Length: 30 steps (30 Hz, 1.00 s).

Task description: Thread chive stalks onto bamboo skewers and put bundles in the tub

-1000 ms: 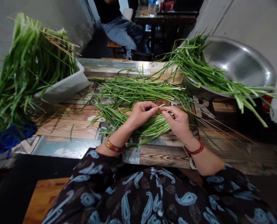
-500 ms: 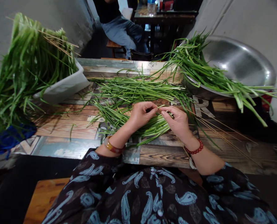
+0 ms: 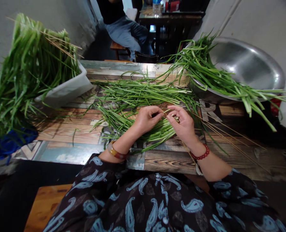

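My left hand (image 3: 149, 120) is closed in a pinch, thumb and forefinger on a green garlic chive (image 3: 166, 111) near its pale end. Facing it, my right hand (image 3: 183, 123) curls around a thin bamboo skewer (image 3: 189, 150), which slants out below the palm towards the table's near edge. Its thumb and forefinger stand slightly apart beside pale chive ends. Under both hands lies a bunch of garlic chives (image 3: 157, 132), stems pointing right. The skewer's middle is hidden by my right hand.
Loose chives (image 3: 143, 91) lie beyond my hands. Several bare skewers (image 3: 232, 140) rest at the right. A steel bowl (image 3: 251, 64) with chives stands back right; a white tub (image 3: 70, 87) heaped with skewered chives stands left, by a blue cloth (image 3: 12, 143). Another person (image 3: 125, 29) sits beyond.
My right forefinger has lifted away from the thumb, leaving a small gap. My left hand has stayed nearly still in its pinch.
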Tool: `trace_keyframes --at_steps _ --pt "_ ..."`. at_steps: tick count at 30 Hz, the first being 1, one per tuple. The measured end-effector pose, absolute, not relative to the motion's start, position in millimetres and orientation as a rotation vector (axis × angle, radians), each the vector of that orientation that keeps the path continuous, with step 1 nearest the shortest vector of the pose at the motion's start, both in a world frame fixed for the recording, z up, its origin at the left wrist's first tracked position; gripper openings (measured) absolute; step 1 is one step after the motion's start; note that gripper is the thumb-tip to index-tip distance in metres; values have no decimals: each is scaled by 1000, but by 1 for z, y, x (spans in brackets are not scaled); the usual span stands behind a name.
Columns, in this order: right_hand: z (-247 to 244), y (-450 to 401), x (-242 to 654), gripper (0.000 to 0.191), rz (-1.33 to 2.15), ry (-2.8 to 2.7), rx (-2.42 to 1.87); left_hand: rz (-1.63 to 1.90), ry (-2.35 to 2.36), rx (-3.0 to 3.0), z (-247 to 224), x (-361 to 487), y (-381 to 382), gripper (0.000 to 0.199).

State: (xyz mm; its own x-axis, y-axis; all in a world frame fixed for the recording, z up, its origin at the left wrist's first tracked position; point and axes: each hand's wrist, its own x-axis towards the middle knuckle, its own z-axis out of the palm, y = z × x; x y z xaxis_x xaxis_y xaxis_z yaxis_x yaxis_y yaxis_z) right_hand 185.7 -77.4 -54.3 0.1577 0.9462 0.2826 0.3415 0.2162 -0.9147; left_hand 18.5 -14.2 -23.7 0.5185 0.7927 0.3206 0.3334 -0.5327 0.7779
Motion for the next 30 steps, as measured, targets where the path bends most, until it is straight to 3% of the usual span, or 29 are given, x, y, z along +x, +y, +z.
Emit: trace_keyframes --at_steps 12,21,30 --pt "-64 -72 191 17 577 -1406 -1405 770 785 2070 -23 15 -10 19" --pt "-54 -74 189 19 583 -1448 -1380 956 1172 2081 -27 -3 22 23" --pt "-51 -73 185 16 521 -1447 -1330 564 1030 2619 -22 41 44 26"
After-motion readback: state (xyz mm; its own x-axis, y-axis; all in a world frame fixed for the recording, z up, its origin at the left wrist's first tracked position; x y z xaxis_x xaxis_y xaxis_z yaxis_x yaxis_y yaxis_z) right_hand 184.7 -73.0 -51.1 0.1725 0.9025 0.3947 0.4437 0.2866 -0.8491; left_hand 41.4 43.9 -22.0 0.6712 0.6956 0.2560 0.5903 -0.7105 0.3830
